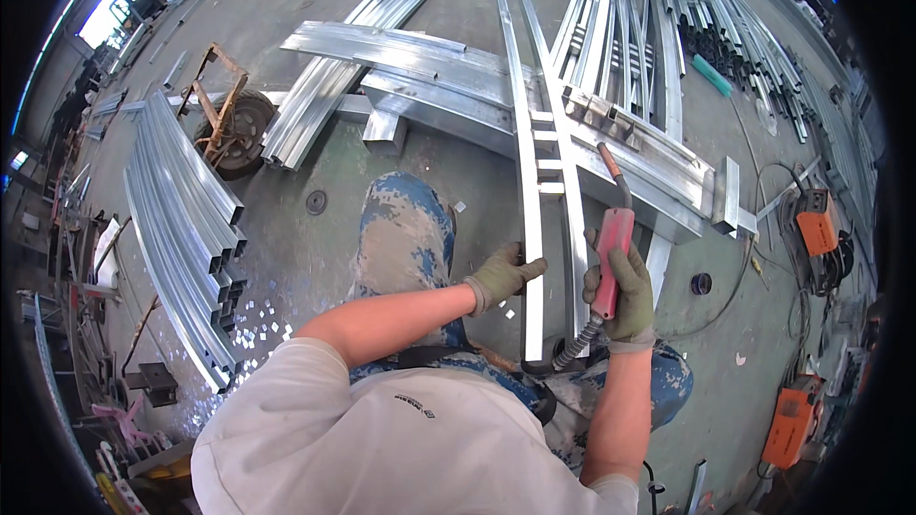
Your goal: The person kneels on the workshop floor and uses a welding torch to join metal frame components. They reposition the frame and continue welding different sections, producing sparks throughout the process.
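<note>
We stand on a grey concrete floor (315,257) in a workshop strewn with steel: our gloved left hand (501,277) rests its fingers on the left rail of a long steel frame (528,172) lying on the floor before us. Our gloved right hand (620,291) grips a red welding torch (611,248) just beside the frame's right rail. Stacked tubes (181,219) lie far left, orange welders (816,219) at right
</note>
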Available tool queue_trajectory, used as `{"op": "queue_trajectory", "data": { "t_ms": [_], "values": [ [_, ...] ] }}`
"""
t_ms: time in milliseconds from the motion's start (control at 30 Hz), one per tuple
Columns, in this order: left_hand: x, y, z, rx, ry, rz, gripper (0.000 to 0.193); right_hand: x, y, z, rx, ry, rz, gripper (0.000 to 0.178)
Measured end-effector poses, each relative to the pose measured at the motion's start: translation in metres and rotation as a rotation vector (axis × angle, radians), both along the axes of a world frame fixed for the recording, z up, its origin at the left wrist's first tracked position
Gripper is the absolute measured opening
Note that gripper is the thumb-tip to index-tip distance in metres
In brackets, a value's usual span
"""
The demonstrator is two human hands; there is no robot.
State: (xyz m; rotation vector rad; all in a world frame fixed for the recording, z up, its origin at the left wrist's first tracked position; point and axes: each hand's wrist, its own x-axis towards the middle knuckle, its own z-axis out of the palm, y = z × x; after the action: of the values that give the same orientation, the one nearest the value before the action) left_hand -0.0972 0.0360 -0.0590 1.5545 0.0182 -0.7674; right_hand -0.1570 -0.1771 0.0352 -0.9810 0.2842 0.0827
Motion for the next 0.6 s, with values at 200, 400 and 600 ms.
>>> {"op": "queue_trajectory", "data": {
  "t_ms": [200, 400, 600],
  "values": [
    [0.001, -0.022, -0.017, 0.059, 0.083, -0.029, 0.065, -0.005, 0.011, -0.002, 0.055, -0.051, -0.042, 0.061],
    [0.009, -0.03, -0.021, 0.098, 0.208, -0.12, 0.069, -0.009, 0.006, -0.006, 0.086, 0.002, -0.038, 0.06],
    [0.013, -0.031, -0.031, -0.067, 0.372, -0.089, 0.055, -0.009, 0.014, -0.003, 0.102, -0.006, -0.089, 0.057]
  ]
}}
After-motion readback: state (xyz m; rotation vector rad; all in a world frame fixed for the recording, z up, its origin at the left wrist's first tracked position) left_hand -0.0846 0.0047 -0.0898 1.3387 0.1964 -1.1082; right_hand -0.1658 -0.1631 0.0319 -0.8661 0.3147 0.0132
